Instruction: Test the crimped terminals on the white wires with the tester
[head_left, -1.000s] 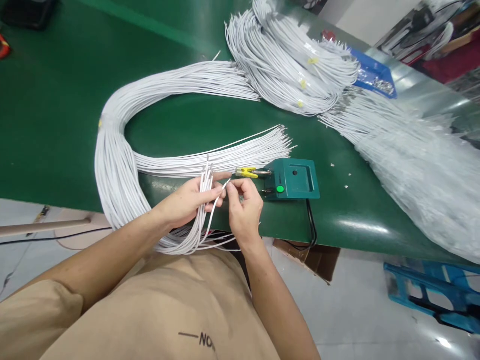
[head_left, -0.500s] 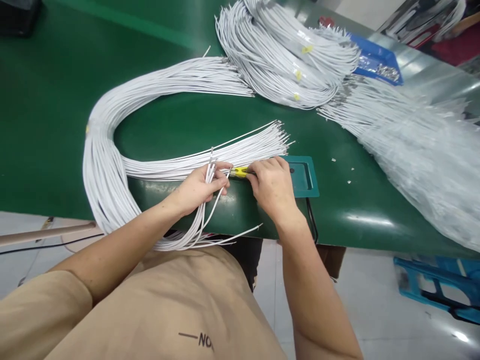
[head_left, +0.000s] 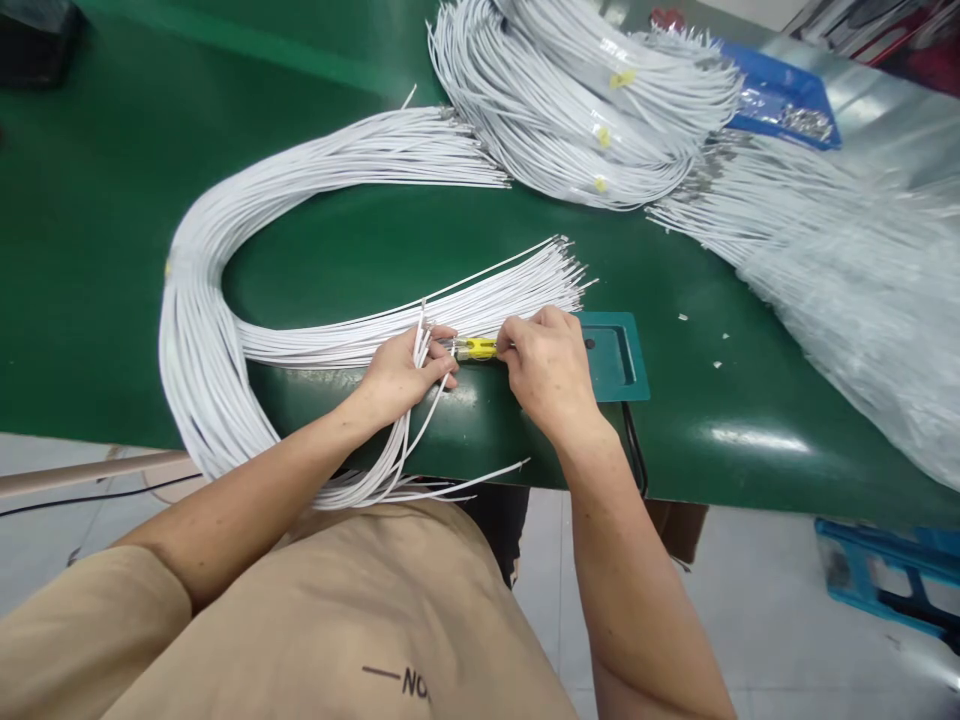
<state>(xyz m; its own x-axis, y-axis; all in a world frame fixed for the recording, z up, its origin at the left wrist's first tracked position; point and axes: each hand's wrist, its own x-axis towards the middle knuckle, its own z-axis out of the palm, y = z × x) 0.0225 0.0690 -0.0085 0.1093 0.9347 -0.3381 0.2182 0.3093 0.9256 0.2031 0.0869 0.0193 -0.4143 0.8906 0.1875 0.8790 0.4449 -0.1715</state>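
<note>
My left hand [head_left: 405,370] is closed around a bunch of thin white wires [head_left: 409,440] whose ends stick up past my fingers; one wire end meets a yellow clip [head_left: 478,348]. My right hand [head_left: 549,365] is closed on that yellow clip, beside a small green box [head_left: 616,355] at the table's front edge. A large loop of white wires [head_left: 202,330] lies on the green table [head_left: 97,200] to my left, its free ends fanned out behind my hands.
More white wire bundles [head_left: 570,110] with yellow tags lie at the back. A mass of wires in clear plastic [head_left: 847,290] fills the right side. A blue tray [head_left: 780,90] sits behind it. A black cable [head_left: 637,455] hangs from the green box. A blue stool [head_left: 885,580] stands on the floor.
My right hand moved from the wire end near my left hand over to the yellow clip by the green box and closed on it. The left hand kept its wires.
</note>
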